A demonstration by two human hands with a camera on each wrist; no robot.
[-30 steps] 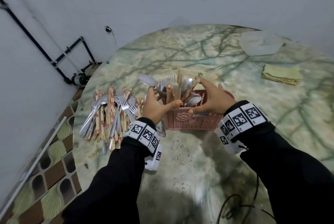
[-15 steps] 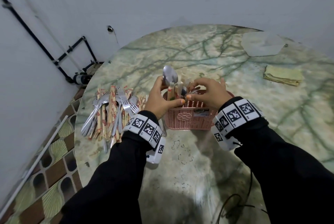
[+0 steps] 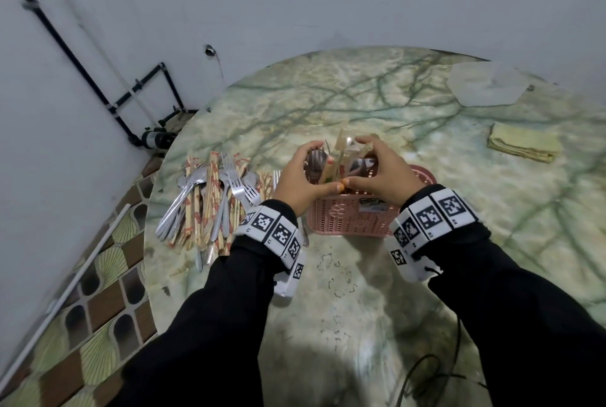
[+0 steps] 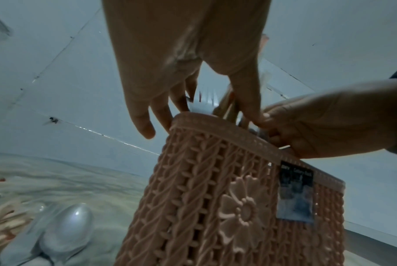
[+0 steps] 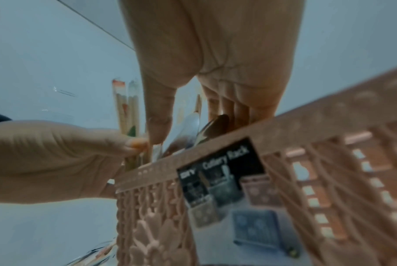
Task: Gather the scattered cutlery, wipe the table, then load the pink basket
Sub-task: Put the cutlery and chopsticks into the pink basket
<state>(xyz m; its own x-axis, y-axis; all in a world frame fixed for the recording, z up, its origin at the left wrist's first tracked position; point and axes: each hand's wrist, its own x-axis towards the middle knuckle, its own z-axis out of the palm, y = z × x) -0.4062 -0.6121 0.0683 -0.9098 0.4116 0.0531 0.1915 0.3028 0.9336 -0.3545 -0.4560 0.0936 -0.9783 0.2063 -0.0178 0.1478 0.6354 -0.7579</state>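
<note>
Loading step. Pink basket (image 3: 347, 219) stood on table (image 3: 360, 308). Left hand (image 3: 296, 182) and right hand (image 3: 382, 177) cupped bundle of spoons and chopsticks (image 3: 339, 157) inside it, fingers curled around. Next, likely: let go, grab pile (image 3: 210, 200) just left of basket.

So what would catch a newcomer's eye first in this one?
Both hands, left hand and right hand, cupped around cutlery standing in the pink basket at the table's middle. Next, the pile of forks, spoons and wrapped chopsticks lying left of it, then the folded yellow cloth far right.
</note>
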